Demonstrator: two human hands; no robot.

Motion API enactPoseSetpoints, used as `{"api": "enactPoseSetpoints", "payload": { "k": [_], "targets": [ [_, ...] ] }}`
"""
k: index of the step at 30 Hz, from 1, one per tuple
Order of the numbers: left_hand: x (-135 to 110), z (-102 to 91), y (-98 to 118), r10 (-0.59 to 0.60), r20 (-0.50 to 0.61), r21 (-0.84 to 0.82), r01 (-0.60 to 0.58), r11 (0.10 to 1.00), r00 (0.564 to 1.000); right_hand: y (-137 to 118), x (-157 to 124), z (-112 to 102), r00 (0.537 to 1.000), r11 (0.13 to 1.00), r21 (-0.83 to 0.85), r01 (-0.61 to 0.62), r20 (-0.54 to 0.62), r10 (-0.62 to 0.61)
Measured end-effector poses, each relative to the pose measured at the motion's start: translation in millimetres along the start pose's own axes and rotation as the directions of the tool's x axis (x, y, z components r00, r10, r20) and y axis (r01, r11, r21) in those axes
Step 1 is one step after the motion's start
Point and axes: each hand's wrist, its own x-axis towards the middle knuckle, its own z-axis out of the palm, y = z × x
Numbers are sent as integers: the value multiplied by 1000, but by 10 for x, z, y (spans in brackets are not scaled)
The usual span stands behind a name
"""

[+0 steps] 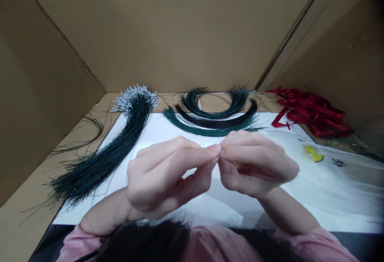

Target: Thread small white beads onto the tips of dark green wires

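Observation:
My left hand [168,176] and my right hand [256,162] meet fingertip to fingertip over the white sheet [210,210]. Each hand is closed in a pinch of thumb and fingers. Whatever sits between the fingertips is too small or too well hidden to make out. A thin dark strand runs down just left of my left hand. Beyond the hands lie curved bundles of dark green wire [207,132] and a black wire bundle [207,123]. To the left rests a thick bundle of dark green stems [105,166] topped with small whitish beads [135,96].
Crumpled red ribbon [318,112] is heaped at the back right. Sheer white material [339,190] with a yellow mark [313,153] spreads over the right side. Loose dark strands [93,132] lie at the left. Brown cardboard walls [180,34] enclose the back and both sides.

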Motion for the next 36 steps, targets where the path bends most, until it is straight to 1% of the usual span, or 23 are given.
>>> {"api": "enactPoseSetpoints", "payload": {
  "k": [2, 5, 8, 11, 13, 15, 16, 19, 22, 24, 27, 29, 32, 36],
  "targets": [
    [0, -11, -5, -12, 12, 2, 12, 1000, 1000, -3, -6, 3, 1000, 1000, 5, 1, -6, -1],
    [5, -27, -28, 3, 35, -18, -3, 1000, 999, -13, -3, -4, 1000, 999, 40, 9, 2, -9],
    [-4, -37, -66, 33, 19, -16, -32, 999, 999, -7, 8, -9, 1000, 997, 78, 1, 13, -2],
    [-33, -37, -82, 78, -2, 59, -78, 995, 997, 20, 14, 2, 998, 995, 87, 57, -39, -54],
    [-49, -35, -69, 83, -49, 98, -78, 992, 995, 37, 17, 7, 993, 991, 84, 101, -74, -95],
    [-52, -35, -45, 68, -78, 92, -61, 994, 995, 43, 22, 2, 992, 991, 67, 115, -63, -111],
    [-48, -37, -33, 63, -75, 80, -57, 995, 995, 41, 27, -5, 992, 992, 53, 118, -47, -116],
    [-28, -42, -13, 67, -25, 55, -66, 996, 997, 29, 43, -34, 990, 990, 2, 143, -10, -143],
    [-29, -22, -18, 44, -48, 51, -42, 998, 998, 20, 51, -55, 988, 986, -56, 156, 10, -156],
    [-47, 9, -35, 39, -58, 16, -38, 999, 998, 17, 48, -57, 987, 982, -89, 164, 15, -163],
    [-86, 59, -70, 35, -95, -14, -36, 999, 995, 15, 41, -53, 982, 976, -104, 190, 2, -191],
    [-106, 83, -90, 21, -118, 4, -21, 1000, 993, 17, 34, -50, 983, 979, -95, 182, 5, -183],
    [-115, 119, -108, 22, -122, 20, -19, 1000, 992, 34, 23, -46, 989, 988, -47, 146, 3, -146],
    [-101, 177, -109, 37, -179, -5, -39, 999, 983, 60, 22, -29, 991, 991, 46, 127, -41, -125]
  ]
}}
